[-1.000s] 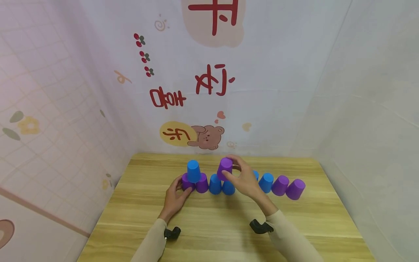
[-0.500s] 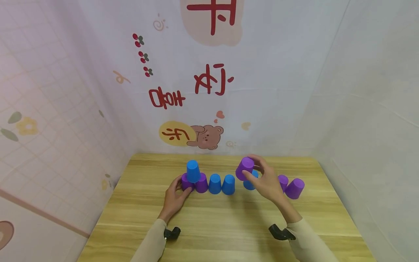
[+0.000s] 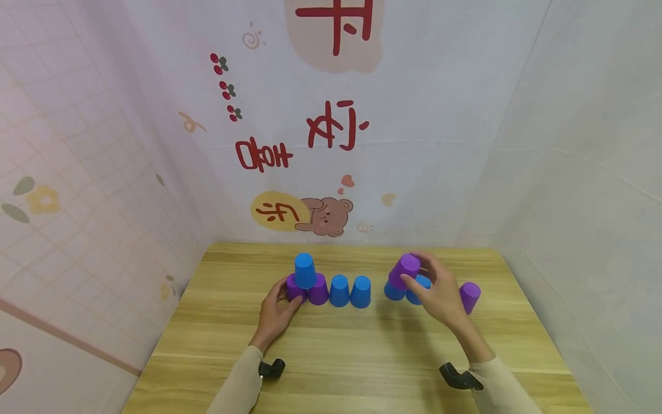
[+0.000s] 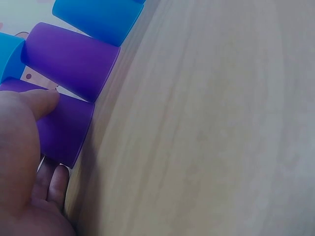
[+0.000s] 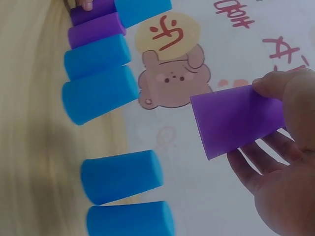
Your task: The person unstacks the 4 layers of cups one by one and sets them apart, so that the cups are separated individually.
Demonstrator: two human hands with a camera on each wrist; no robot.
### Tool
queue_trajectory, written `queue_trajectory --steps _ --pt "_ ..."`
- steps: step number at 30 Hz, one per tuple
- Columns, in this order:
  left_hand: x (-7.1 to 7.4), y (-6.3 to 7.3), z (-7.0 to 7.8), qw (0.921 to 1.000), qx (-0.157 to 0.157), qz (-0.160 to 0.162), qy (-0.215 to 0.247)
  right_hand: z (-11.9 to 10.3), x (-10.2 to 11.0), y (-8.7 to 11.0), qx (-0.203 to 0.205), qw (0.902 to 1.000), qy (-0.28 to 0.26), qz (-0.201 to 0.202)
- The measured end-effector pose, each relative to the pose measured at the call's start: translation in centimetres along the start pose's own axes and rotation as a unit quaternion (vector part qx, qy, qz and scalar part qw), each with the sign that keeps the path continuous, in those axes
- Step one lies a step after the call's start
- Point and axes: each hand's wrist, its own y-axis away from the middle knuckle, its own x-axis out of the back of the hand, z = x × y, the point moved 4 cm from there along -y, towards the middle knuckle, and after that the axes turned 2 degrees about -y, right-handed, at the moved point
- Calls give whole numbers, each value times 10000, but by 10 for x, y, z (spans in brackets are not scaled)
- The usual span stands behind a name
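Note:
At the left of the row my left hand (image 3: pixel 276 310) grips the end purple cup (image 4: pixel 66 125), its thumb on the near side. Another purple cup (image 3: pixel 318 290) stands beside it. A blue cup (image 3: pixel 305 270) sits upside down across these two. My right hand (image 3: pixel 437 290) holds a purple cup (image 5: pixel 236 120) between thumb and fingers, raised and slightly tilted, wide end down. In the head view this cup overlaps two blue cups, a left one (image 3: pixel 395 291) and a right one (image 3: pixel 416 296); the right wrist view shows it apart from them.
Two more blue cups, one left (image 3: pixel 339 291) and one right (image 3: pixel 361 292), stand mid-row. A purple cup (image 3: pixel 469 296) stands at the right end, partly behind the hand. Behind the wooden table (image 3: pixel 336 356) hangs a printed white cloth (image 3: pixel 429 172).
My right hand has carried its purple cup rightward, from over the middle blue cups to in front of or above the right blue pair. My left hand has stayed at its purple cup.

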Motion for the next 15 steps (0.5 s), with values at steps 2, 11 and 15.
queue_trajectory --steps 2,11,15 --pt "0 0 0 10000 -11 7 -3 5 -2 5 -40 10000 33 52" --pt "0 0 -2 10000 -56 19 16 35 -12 33 -472 9985 271 69" --pt "0 0 -2 10000 -33 -16 68 47 -17 44 -666 9969 423 76"
